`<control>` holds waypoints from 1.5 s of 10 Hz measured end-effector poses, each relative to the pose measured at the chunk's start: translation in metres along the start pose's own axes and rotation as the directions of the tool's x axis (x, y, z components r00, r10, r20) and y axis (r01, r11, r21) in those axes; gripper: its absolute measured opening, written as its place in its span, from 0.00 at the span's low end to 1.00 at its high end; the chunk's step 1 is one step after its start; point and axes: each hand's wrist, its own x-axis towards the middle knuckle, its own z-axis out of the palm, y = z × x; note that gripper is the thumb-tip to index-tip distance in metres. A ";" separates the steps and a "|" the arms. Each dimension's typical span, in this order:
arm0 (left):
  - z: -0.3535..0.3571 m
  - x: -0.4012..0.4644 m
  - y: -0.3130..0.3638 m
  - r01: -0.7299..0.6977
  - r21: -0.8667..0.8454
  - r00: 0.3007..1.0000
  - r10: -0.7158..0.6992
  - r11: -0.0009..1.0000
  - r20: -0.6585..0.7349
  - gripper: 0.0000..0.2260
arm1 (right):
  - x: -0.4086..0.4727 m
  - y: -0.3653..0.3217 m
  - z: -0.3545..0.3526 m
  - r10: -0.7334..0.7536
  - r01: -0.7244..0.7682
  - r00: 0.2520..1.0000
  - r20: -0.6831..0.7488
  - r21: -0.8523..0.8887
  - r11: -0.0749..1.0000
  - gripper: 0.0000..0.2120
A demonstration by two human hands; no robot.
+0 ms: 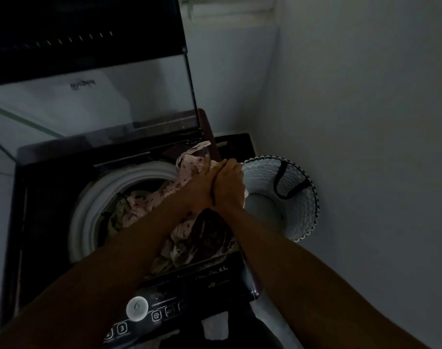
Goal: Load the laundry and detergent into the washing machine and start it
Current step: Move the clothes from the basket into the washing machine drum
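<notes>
Dim room, top-load washing machine [46,197] w/ glass lid [94,96] propped upright at the back. Drum ring [89,205] is white; drum already holds a heap of laundry [129,207], pale and pink-patterned pieces w/ a dark maroon item [210,235] lying at the drum's front-right edge, partly over the rim toward the control panel [189,293].

Both arms reach fwd over the panel. Left hand [199,182] and right hand [228,182] are pressed side by side, touching, above the drum's right edge. Both grip a pink striped-and-spotted garment [189,165]: fingers curled into the cloth, left thumb sticking up. The garment bunches up beyond the knuckles, one strap-like end lifted toward the lid hinge, the rest trailing down into the drum pile. Exact finger placement of the right hand hard to tell, too dark.

Right of the machine, in the wall corner, stands a white wavy-textured laundry basket [303,212] w/ a dark zigzag rim and a black handle [288,182]; right hand is just beside its near rim. Panel shows a round white dial [137,308] and small buttons near the front-left; "6.5" printed at its right end.
</notes>
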 end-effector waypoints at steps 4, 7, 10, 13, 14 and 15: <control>-0.015 -0.039 -0.017 -0.068 -0.440 0.961 -0.059 0.895 -0.269 0.25 | -0.005 -0.030 -0.032 -0.445 0.449 0.849 0.286 0.054 0.892 0.19; -0.056 -0.130 -0.096 -0.061 -0.359 0.769 -0.186 0.931 -0.612 0.16 | -0.085 -0.146 -0.017 -0.369 0.124 0.877 0.309 0.595 0.794 0.08; -0.024 -0.171 -0.192 0.303 -0.238 0.947 -0.320 0.923 -0.038 0.37 | -0.121 -0.118 0.037 -0.367 0.292 0.606 0.705 0.232 0.928 0.22; -0.018 -0.157 -0.174 0.246 -0.196 0.911 -0.158 0.949 0.382 0.27 | -0.066 -0.064 0.008 -0.056 0.169 0.979 0.196 -0.624 0.763 0.27; -0.027 -0.152 -0.167 0.211 -0.017 0.841 -0.173 0.977 0.513 0.27 | -0.049 -0.058 -0.003 -0.162 0.354 0.931 0.328 -0.692 0.629 0.17; -0.030 -0.145 -0.163 0.236 -0.144 0.919 -0.172 0.961 0.356 0.16 | -0.050 -0.077 0.000 -0.239 0.513 0.828 0.508 -0.512 0.688 0.15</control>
